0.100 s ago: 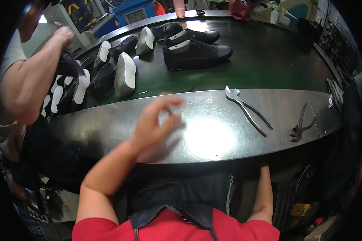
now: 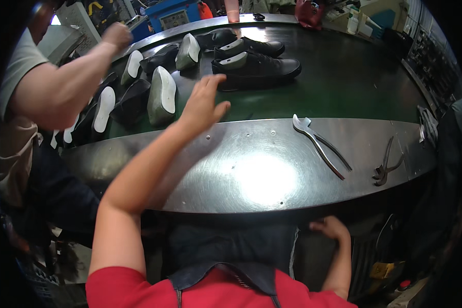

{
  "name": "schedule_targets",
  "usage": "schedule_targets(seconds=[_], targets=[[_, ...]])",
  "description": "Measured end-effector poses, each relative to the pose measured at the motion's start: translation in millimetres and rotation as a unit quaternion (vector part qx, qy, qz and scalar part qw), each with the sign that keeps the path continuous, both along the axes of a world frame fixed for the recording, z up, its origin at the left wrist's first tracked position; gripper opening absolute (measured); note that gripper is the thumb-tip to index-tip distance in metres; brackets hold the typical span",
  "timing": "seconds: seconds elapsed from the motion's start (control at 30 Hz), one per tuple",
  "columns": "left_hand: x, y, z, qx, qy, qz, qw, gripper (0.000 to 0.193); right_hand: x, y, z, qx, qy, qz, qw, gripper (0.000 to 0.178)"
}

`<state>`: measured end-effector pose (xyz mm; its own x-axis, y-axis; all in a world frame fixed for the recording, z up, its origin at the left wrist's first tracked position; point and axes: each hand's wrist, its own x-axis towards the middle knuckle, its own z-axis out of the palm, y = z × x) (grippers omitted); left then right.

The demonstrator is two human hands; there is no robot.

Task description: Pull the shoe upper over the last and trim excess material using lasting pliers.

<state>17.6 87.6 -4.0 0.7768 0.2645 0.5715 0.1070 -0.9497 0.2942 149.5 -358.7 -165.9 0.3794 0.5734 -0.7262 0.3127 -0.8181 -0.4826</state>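
My left hand (image 2: 203, 105) reaches over the green belt, fingers stretched and thumb apart, with nothing in it. Its fingertips are near the heel of the closer black shoe (image 2: 264, 72); whether they touch I cannot tell. Behind that lies a second black shoe (image 2: 262, 47). Both have a pale shoe last inside. Below the bench's front edge, my right hand (image 2: 332, 227) hangs open and loosely bent, holding nothing that shows. On the steel ledge (image 2: 215, 159) lie large pincers (image 2: 321, 149) and smaller dark pincers (image 2: 385, 167).
Left of my left hand, several dark shoe uppers (image 2: 131, 102) and shoe lasts with white soles (image 2: 164, 95) stand on the green belt (image 2: 344, 92). A co-worker's bare arm (image 2: 61, 92) reaches in at the left. A dark red bag (image 2: 309, 14) sits at the far edge.
My left hand has moved forward from the steel ledge toward the shoes, its fingers straightening. My right hand has come into sight below the bench edge. The co-worker's arm has moved right.
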Motion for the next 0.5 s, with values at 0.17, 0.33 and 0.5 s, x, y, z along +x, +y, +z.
schedule_targets(seconds=[0.17,0.33,0.5], targets=[[114.0,94.1,3.6,-0.029,0.099,0.095,0.990,0.081,-45.2,-2.6,164.9,0.510,-0.044,0.006,0.859,0.019],[126.2,110.0,0.2,-0.165,0.221,-0.002,0.961,0.074,-6.3,58.8,172.1,0.219,-0.623,0.081,0.746,0.042],[111.5,107.6,-45.8,-0.383,0.018,-0.067,0.921,0.079,5.0,77.3,169.2,0.229,-0.521,0.092,0.817,0.031]])
